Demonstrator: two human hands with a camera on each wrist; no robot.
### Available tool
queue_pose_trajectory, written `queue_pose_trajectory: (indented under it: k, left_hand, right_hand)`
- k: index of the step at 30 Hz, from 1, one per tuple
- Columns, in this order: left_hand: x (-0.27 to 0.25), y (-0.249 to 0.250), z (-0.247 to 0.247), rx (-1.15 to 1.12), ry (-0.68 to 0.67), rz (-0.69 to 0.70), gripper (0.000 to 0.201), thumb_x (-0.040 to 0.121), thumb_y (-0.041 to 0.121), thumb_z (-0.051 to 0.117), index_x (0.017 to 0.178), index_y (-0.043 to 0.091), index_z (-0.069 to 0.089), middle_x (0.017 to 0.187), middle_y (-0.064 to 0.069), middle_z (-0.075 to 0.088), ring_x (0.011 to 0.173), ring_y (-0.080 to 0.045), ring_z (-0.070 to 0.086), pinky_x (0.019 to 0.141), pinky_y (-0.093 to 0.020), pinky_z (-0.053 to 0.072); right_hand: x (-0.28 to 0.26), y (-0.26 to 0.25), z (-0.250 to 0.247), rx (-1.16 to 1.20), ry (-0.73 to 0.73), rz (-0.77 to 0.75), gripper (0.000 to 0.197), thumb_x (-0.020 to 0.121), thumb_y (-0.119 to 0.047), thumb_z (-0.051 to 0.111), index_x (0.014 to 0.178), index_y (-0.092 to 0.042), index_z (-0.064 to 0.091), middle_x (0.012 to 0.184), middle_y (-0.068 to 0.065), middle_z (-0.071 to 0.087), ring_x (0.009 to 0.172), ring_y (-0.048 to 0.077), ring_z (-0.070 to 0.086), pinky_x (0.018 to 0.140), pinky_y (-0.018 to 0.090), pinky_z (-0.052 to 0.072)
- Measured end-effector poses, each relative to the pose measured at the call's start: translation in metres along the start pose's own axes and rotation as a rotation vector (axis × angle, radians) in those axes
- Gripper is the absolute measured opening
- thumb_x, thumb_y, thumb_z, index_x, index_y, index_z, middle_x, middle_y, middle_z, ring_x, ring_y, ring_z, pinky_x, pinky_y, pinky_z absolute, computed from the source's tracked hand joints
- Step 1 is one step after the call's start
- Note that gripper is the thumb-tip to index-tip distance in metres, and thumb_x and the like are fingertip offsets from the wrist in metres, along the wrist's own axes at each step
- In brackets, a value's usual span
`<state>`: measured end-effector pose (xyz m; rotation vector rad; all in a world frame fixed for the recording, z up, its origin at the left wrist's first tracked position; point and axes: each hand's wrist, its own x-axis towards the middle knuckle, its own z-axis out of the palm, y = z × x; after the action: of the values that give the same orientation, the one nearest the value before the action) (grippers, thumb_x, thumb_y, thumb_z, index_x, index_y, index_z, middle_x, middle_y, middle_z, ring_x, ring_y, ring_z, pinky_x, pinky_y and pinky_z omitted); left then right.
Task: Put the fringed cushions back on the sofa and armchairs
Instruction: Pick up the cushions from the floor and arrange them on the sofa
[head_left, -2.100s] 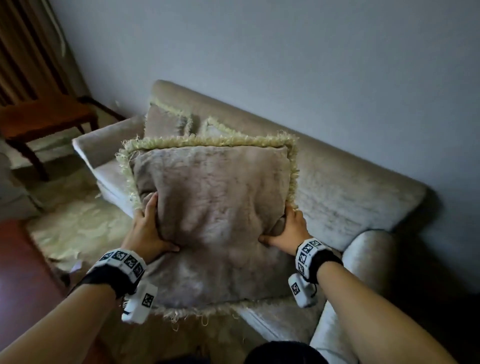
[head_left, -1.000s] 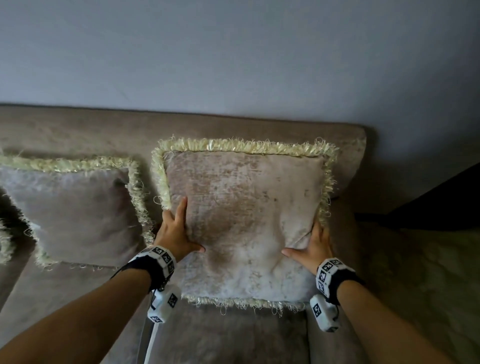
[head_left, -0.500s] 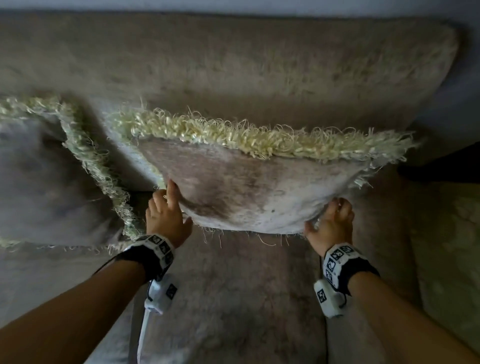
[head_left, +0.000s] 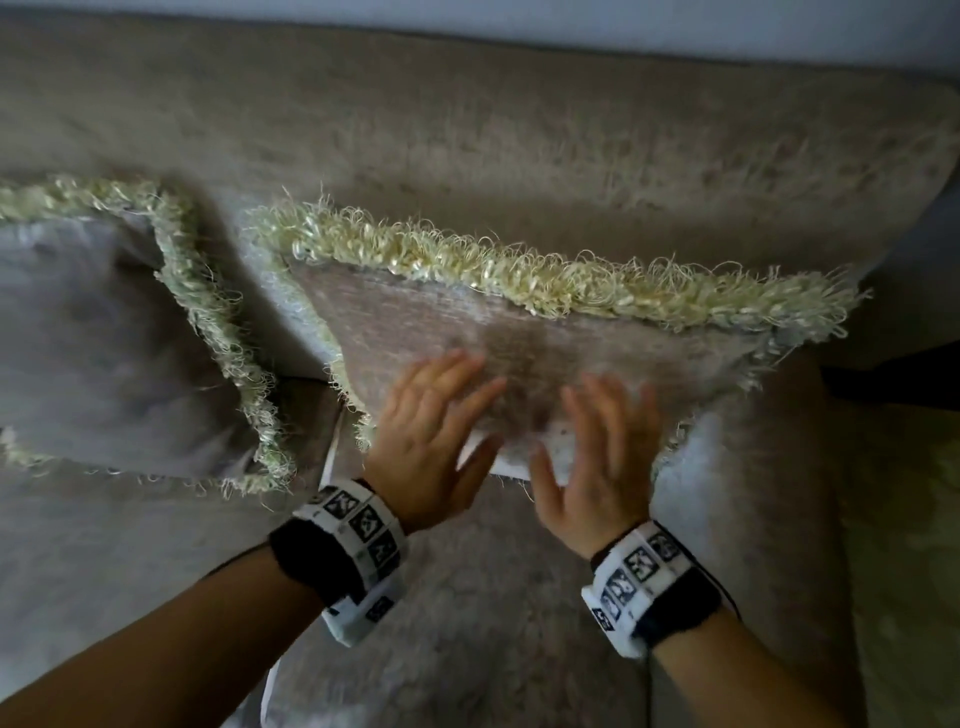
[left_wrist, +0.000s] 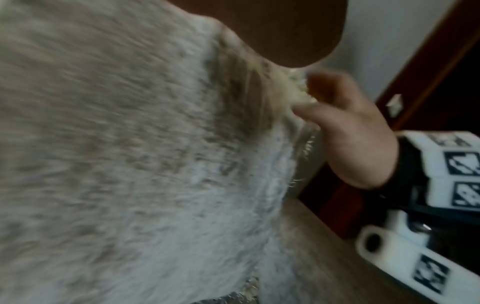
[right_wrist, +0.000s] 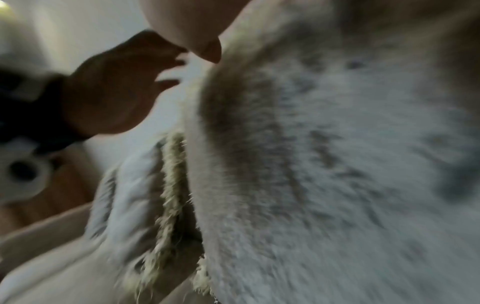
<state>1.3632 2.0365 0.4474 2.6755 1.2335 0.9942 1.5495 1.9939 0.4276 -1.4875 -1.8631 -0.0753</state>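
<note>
Plush fringed cushion (head_left: 545, 332) leans on the sofa (head_left: 467, 130) backrest, directly ahead of the fingers. Left hand (head_left: 431, 441) and right hand (head_left: 597, 457) lie flat, fingers spread, holding nothing. Step: settling. Next likely: withdraw, fetch another cushion.

Two fringed cushions on one sofa (head_left: 519, 130): one cushion (head_left: 571, 332) at its right end, another (head_left: 104, 353) left of it. Two hands.

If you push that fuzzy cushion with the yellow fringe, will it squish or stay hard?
Probably squish: the cushion sags and dents where the left hand and right hand press it. It likely flops rather than rolls, leaning on the sofa. The plush cover looks grippy, not slippery.
</note>
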Motion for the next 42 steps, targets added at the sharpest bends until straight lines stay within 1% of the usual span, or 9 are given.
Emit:
queue_pose_trajectory:
  k: [6,11,14,19,24,28,30,35,42]
  left_hand:
    - [-0.007,-0.083,0.035,0.449,-0.393,-0.007,0.071,0.1,0.047,0.036,0.156,0.024,-0.001,0.161,-0.006,0.008,0.152,-0.025,0.003,0.121,-0.049,0.002]
    - [-0.029,-0.103,0.012,0.356,-0.243,-0.483,0.063,0.102,0.037,0.025,0.156,0.013,0.003,0.164,-0.008,-0.005,0.151,-0.023,-0.013,0.119,-0.056,-0.007]
    - [-0.048,-0.06,0.01,0.167,0.005,-0.416,0.059,0.098,0.031,0.04,0.148,0.004,0.025,0.158,-0.02,0.022,0.148,-0.037,0.017,0.118,-0.063,0.008]
    - [-0.052,-0.034,0.065,0.22,-0.174,0.052,0.059,0.1,0.034,0.041,0.154,0.019,0.022,0.16,-0.008,0.02,0.148,-0.028,0.019,0.121,-0.049,0.011]
    - [-0.078,-0.11,0.085,0.506,-0.411,-0.052,0.094,0.09,0.019,0.06,0.156,0.024,-0.007,0.162,-0.001,-0.018,0.152,-0.024,-0.008,0.121,-0.047,-0.003]
    - [-0.125,-0.081,0.07,0.274,-0.296,-0.678,0.083,0.094,0.017,0.046,0.155,0.018,-0.01,0.164,-0.01,-0.013,0.151,-0.026,-0.013,0.119,-0.058,-0.003]
    - [-0.141,-0.055,0.062,0.167,-0.209,-0.703,0.065,0.095,0.03,0.044,0.15,0.006,0.019,0.159,-0.021,0.02,0.148,-0.035,0.013,0.117,-0.063,0.011]
    - [-0.133,-0.02,0.101,0.195,-0.331,0.125,0.054,0.086,0.024,0.053,0.137,0.013,0.042,0.15,-0.014,0.036,0.14,-0.034,0.032,0.114,-0.059,0.022]
    - [-0.156,-0.124,0.085,0.67,-0.781,-0.398,0.094,0.089,0.027,0.045,0.15,0.017,-0.025,0.159,-0.003,-0.025,0.15,-0.029,-0.011,0.117,-0.062,-0.007]
  right_hand:
    - [0.018,0.071,0.018,-0.597,-0.505,0.047,0.069,0.098,-0.053,0.022,0.156,-0.018,0.008,0.163,0.006,-0.002,0.151,0.026,0.0,0.119,0.055,-0.013]
    - [0.005,0.111,-0.021,-0.463,-0.241,0.538,0.076,0.099,-0.041,0.031,0.155,-0.007,-0.008,0.164,0.017,-0.006,0.151,0.034,-0.006,0.117,0.065,0.002]
    - [-0.001,0.061,-0.019,-0.27,0.03,0.269,0.063,0.098,-0.032,0.041,0.149,0.001,0.023,0.157,0.025,0.019,0.145,0.041,0.017,0.122,0.049,0.004]
    - [-0.026,0.024,0.054,-0.455,-0.43,-0.229,0.062,0.098,-0.048,0.035,0.153,-0.02,0.023,0.16,0.002,0.018,0.149,0.028,0.011,0.122,0.051,-0.001]
    - [-0.061,0.099,0.051,-0.68,-0.532,0.143,0.069,0.101,-0.042,0.034,0.155,-0.017,0.0,0.164,0.003,-0.012,0.152,0.027,-0.001,0.121,0.053,-0.005]
    - [-0.094,0.08,0.035,-0.453,-0.385,0.673,0.078,0.097,-0.029,0.046,0.156,-0.002,0.002,0.164,0.02,-0.003,0.15,0.038,0.003,0.117,0.064,0.011]
    - [-0.098,0.052,0.032,-0.376,-0.22,0.484,0.073,0.088,-0.027,0.054,0.15,-0.004,0.023,0.155,0.021,0.023,0.139,0.045,0.025,0.111,0.064,0.025]
    - [-0.09,0.005,0.085,-0.345,-0.405,-0.297,0.073,0.082,-0.021,0.056,0.15,-0.031,0.031,0.154,0.001,0.03,0.148,0.028,0.017,0.12,0.058,0.005]
    - [-0.115,0.099,0.063,-0.704,-0.637,0.177,0.09,0.086,-0.03,0.058,0.156,-0.012,0.006,0.164,0.008,0.01,0.151,0.03,0.002,0.12,0.06,0.001]
